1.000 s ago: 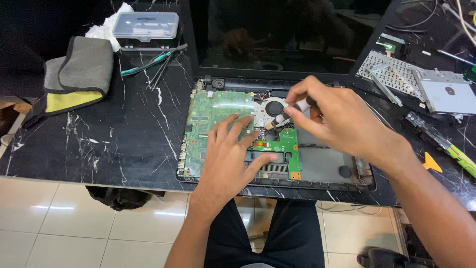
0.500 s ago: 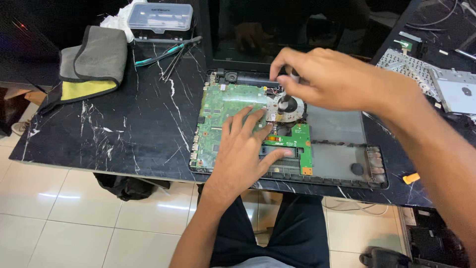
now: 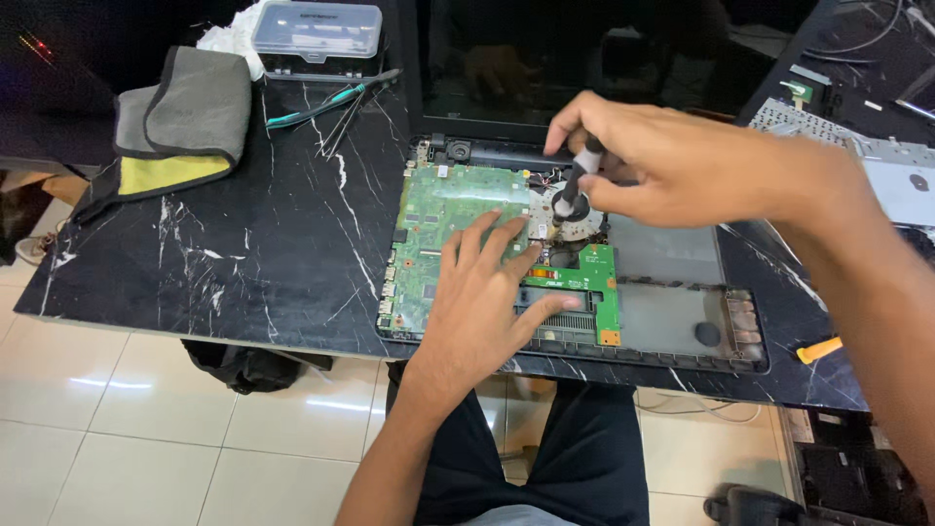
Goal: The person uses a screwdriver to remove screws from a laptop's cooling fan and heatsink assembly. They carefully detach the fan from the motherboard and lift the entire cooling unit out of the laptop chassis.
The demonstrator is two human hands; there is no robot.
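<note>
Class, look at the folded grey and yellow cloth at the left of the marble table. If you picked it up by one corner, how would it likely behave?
The cloth would probably flop and unfold, since it lies in soft, rounded folds. It looks light for its size and unlikely to roll or break. On the polished table it might slide easily if pushed.

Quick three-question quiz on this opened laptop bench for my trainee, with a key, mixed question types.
1. True or false: the left hand lies flat on the green laptop circuit board.
2. Which does the right hand hold upright over the round cooling fan?
A. yellow plastic pry tool
B. slim black-and-grey screwdriver
C. folded grey-and-yellow cloth
3. Fill in: the clear plastic lidded box sits on the black marble table, to the ____ of the laptop.

Key: 1 true; 2 B; 3 left, at the table's far edge.
</note>
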